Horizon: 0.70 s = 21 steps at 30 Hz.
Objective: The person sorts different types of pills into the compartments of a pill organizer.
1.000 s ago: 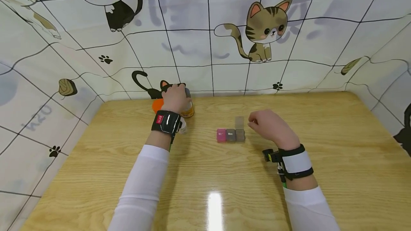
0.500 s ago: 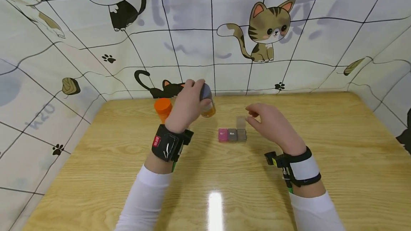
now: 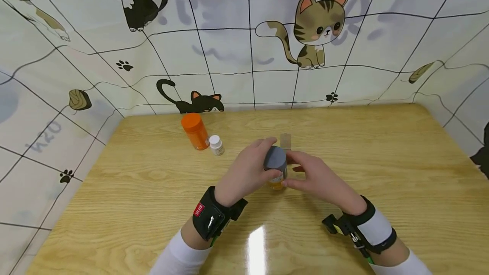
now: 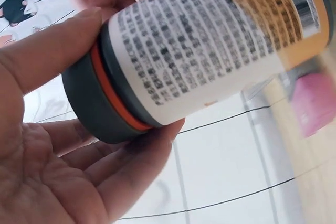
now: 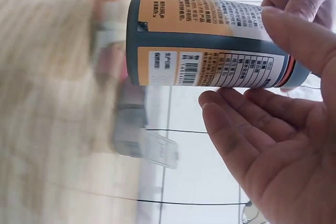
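Between the two hands is a supplement bottle [image 3: 278, 177] with a grey cap and an orange, white and grey printed label. My left hand [image 3: 248, 173] grips it at the cap, thumb on one side and fingers on the other, as the left wrist view shows. Around the bottle's other side comes my right hand [image 3: 317, 177], thumb and fingers spread; in the right wrist view its thumb overlaps the label and the fingers lie just under it. A small pill box [image 5: 130, 124] is mostly hidden behind the bottle from above; one clear lid [image 5: 161, 150] stands open.
At the back left of the wooden table [image 3: 133, 181] stand an orange bottle [image 3: 195, 133] and, right beside it, a small white bottle [image 3: 216, 145]. A cat-patterned cloth [image 3: 229, 54] hangs behind the table's far edge and at both sides.
My left hand has carried the grey-capped bottle from the back left to the middle, over the pill box. My right hand has moved in from the right to the bottle.
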Motion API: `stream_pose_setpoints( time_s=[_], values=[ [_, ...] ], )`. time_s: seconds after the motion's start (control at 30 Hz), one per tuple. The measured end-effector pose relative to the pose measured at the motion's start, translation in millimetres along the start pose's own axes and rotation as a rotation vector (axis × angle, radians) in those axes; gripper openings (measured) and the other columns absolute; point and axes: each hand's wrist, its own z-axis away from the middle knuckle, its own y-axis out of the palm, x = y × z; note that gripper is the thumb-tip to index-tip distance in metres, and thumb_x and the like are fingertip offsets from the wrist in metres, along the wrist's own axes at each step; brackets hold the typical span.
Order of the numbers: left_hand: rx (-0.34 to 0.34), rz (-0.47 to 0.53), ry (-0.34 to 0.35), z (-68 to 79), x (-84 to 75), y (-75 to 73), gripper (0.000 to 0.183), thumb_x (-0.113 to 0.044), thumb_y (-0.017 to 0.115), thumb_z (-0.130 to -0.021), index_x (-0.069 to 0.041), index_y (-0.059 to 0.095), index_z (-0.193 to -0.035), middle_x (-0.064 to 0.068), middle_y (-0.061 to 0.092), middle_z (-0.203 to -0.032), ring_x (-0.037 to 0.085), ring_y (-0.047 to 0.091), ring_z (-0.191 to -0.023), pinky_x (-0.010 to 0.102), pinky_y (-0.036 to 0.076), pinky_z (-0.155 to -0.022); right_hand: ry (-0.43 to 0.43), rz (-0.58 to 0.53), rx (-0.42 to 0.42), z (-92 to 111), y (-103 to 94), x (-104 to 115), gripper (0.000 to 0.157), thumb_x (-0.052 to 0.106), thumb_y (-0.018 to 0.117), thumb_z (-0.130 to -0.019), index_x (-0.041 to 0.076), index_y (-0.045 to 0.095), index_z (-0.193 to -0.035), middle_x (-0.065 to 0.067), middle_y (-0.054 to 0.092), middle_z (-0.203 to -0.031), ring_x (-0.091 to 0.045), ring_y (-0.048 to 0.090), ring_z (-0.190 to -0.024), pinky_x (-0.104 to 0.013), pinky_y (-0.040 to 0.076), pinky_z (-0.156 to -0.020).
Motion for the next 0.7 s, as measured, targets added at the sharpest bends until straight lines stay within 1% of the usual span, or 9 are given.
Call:
stream_pose_setpoints(
  time_s=[0.1, 0.2, 0.33, 0.4, 0.47, 0.53, 0.63, 0.7],
  values=[
    [0.031, -0.01, -0.005, -1.3, 1.1, 7.4, 0.07, -0.018, 0.075, -0.078, 0.0, 0.039, -0.134, 0.016, 0.052, -0.123, 0.021, 0.052, -0.096, 0.028, 0.046, -0.078, 0.006, -0.002, -0.019, 1, 5.4, -3, 0.048, 0.017, 0.069, -0.083, 0.003, 0.049, -0.125, -0.012, 0.057, -0.116, -0.025, 0.053, -0.104, -0.042, 0.048, -0.083],
    [0.051, -0.01, -0.01, -2.1, 2.1, 12.2, 0.071, -0.019, 0.074, -0.079, 0.001, 0.037, -0.135, 0.016, 0.052, -0.122, 0.021, 0.052, -0.097, 0.028, 0.046, -0.077, -0.006, 0.013, -0.04, 1, 7.9, -5, 0.045, 0.016, 0.069, -0.083, 0.003, 0.051, -0.122, -0.011, 0.059, -0.112, -0.024, 0.055, -0.101, -0.043, 0.048, -0.082],
    [0.045, 0.006, -0.012, -2.2, 3.8, 14.6, 0.073, -0.018, 0.075, -0.077, 0.0, 0.036, -0.136, 0.016, 0.051, -0.122, 0.021, 0.051, -0.097, 0.028, 0.046, -0.077, -0.004, 0.024, -0.052, -1, 9.6, -5, 0.046, 0.016, 0.07, -0.082, 0.005, 0.051, -0.122, -0.009, 0.059, -0.111, -0.022, 0.056, -0.101, -0.042, 0.049, -0.082],
    [0.041, 0.03, -0.015, -2.5, 6.3, 16.7, 0.075, -0.017, 0.077, -0.076, 0.0, 0.036, -0.136, 0.015, 0.051, -0.123, 0.021, 0.051, -0.099, 0.029, 0.046, -0.079, 0.002, 0.028, -0.054, -2, 10.2, -5, 0.048, 0.014, 0.071, -0.081, 0.004, 0.05, -0.123, -0.009, 0.059, -0.112, -0.022, 0.056, -0.101, -0.041, 0.049, -0.082],
    [0.045, 0.074, -0.023, -2.6, 10.2, 19.4, 0.078, -0.016, 0.078, -0.073, -0.001, 0.035, -0.137, 0.015, 0.052, -0.123, 0.021, 0.051, -0.101, 0.03, 0.045, -0.081, 0.008, 0.033, -0.053, -2, 10.4, -5, 0.049, 0.012, 0.072, -0.08, 0.003, 0.05, -0.123, -0.011, 0.059, -0.113, -0.023, 0.056, -0.101, -0.041, 0.049, -0.081],
    [0.049, 0.145, -0.039, -2.8, 16.6, 23.9, 0.08, -0.016, 0.08, -0.071, -0.002, 0.036, -0.137, 0.013, 0.053, -0.123, 0.021, 0.051, -0.102, 0.031, 0.045, -0.083, 0.017, 0.035, -0.049, -2, 10.3, -5, 0.05, 0.012, 0.072, -0.079, 0.003, 0.05, -0.123, -0.012, 0.058, -0.113, -0.024, 0.055, -0.101, -0.042, 0.049, -0.082],
    [0.051, 0.29, -0.061, -2.7, 27.9, 31.8, 0.077, -0.016, 0.082, -0.069, -0.005, 0.041, -0.133, 0.009, 0.055, -0.12, 0.017, 0.052, -0.102, 0.031, 0.044, -0.084, 0.024, 0.038, -0.042, -1, 9.3, -4, 0.051, 0.014, 0.072, -0.08, 0.003, 0.049, -0.124, -0.013, 0.058, -0.115, -0.026, 0.055, -0.102, -0.043, 0.048, -0.082],
    [0.047, 0.379, -0.06, -2.7, 34.7, 36.7, 0.072, -0.016, 0.082, -0.068, -0.008, 0.044, -0.13, 0.006, 0.056, -0.118, 0.015, 0.052, -0.103, 0.031, 0.044, -0.085, 0.026, 0.034, -0.046, 0, 7.8, -3, 0.052, 0.015, 0.072, -0.08, 0.003, 0.049, -0.125, -0.013, 0.057, -0.116, -0.026, 0.054, -0.104, -0.044, 0.048, -0.083]
  ],
)
